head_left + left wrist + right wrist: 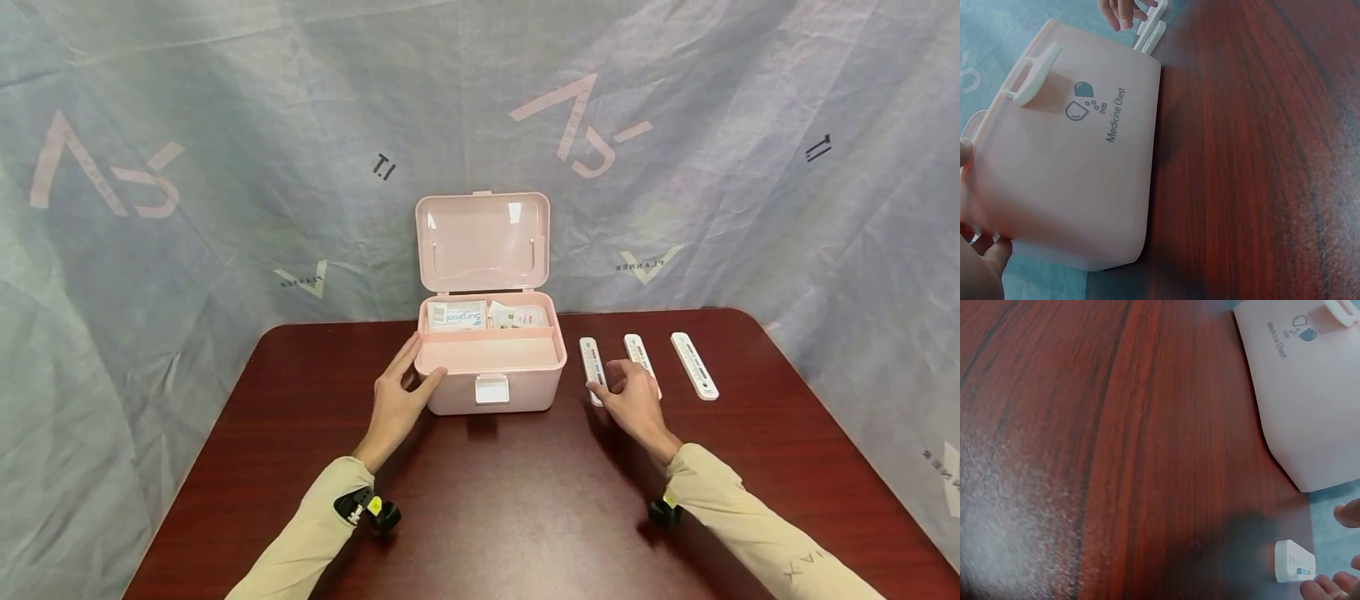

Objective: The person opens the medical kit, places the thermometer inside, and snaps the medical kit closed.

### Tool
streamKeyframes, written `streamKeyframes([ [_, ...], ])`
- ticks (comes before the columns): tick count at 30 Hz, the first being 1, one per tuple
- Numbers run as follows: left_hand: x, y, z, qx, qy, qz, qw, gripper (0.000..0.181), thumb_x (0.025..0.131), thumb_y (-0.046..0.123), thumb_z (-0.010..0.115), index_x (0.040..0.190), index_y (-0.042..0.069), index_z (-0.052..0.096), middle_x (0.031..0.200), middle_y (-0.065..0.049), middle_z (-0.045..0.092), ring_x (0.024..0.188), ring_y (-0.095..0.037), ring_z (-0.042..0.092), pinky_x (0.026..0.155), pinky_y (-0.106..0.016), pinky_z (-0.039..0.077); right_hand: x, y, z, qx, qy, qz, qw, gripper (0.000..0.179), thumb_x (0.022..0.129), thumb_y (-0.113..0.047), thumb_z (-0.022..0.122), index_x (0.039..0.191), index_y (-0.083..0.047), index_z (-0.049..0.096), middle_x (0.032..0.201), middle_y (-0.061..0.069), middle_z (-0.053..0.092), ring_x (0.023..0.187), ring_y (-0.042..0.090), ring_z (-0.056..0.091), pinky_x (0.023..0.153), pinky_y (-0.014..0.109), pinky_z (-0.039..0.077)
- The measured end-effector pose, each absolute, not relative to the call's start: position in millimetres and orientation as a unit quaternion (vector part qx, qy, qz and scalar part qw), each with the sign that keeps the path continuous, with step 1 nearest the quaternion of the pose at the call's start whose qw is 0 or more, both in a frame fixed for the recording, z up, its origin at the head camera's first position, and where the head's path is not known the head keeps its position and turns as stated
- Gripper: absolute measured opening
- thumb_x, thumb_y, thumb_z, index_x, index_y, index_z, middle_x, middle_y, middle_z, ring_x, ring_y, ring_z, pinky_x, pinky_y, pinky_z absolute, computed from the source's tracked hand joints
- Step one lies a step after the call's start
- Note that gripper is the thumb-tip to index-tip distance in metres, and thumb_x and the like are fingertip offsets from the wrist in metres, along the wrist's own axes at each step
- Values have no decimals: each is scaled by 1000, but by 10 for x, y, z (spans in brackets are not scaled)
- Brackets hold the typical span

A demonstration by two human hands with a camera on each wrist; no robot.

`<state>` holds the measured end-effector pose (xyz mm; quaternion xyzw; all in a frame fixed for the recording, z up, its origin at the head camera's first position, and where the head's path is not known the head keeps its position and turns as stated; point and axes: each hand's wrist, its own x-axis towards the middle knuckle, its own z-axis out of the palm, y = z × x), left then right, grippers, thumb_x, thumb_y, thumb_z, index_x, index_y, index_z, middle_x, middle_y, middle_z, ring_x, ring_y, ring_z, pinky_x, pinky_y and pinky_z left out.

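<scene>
A pink medicine chest [491, 392] stands on the table with its lid [483, 242] raised. My left hand [396, 407] rests against its left side, the thumb at the front rim and the fingers along the side wall. To the right of the chest lie three flat white strips with rounded ends and printed markings. Over the nearest strip [592, 360] and the middle strip [637, 350] reaches my right hand [632, 402], thumb and fingers apart, partly covering both. The right wrist view shows the fingertips close beside the end of one white strip [1294, 562].
The far right strip [694, 367] lies apart from the hand. Inside the chest's rear compartments sit a box marked Surgical [457, 315] and white packets [517, 316]. The dark red table [487, 517] ends at a grey printed curtain [337, 167] behind.
</scene>
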<state>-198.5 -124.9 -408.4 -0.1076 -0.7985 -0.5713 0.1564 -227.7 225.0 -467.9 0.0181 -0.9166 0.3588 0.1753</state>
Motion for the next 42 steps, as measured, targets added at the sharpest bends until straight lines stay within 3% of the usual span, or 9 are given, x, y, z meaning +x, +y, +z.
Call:
streamKeyframes([
  [14,-1991,-1246,-4100,-111,-796,-572,164,62,85,14,72,138,-3,44,145,-17,40,133,-30,38,99,-51,39,-2262,2283,-4842,21,-922,349,163,42,73,-16,81,102,8,62,87,19,66,63,20,63,62,36,49],
  [23,-1993,-1252,-4106,-109,-797,-571,163,62,86,14,72,138,-3,44,145,-17,39,133,-29,37,99,-51,39,-2265,2288,-4909,4,-922,353,157,45,72,-19,83,103,8,63,91,20,66,68,24,63,69,40,48],
  [30,-1997,-1249,-4113,-112,-796,-572,164,62,86,14,72,138,-3,44,145,-17,39,133,-29,37,99,-50,39,-2268,2278,-4950,-11,-921,351,167,45,70,-20,84,99,9,65,88,21,66,79,35,59,74,46,43],
  [42,-2001,-1243,-4116,-109,-795,-573,165,62,85,13,72,138,-4,44,145,-17,39,133,-29,38,99,-49,39,-2330,2236,-4957,-15,-926,331,182,43,68,-17,85,93,11,64,81,23,66,73,36,60,68,47,47],
])
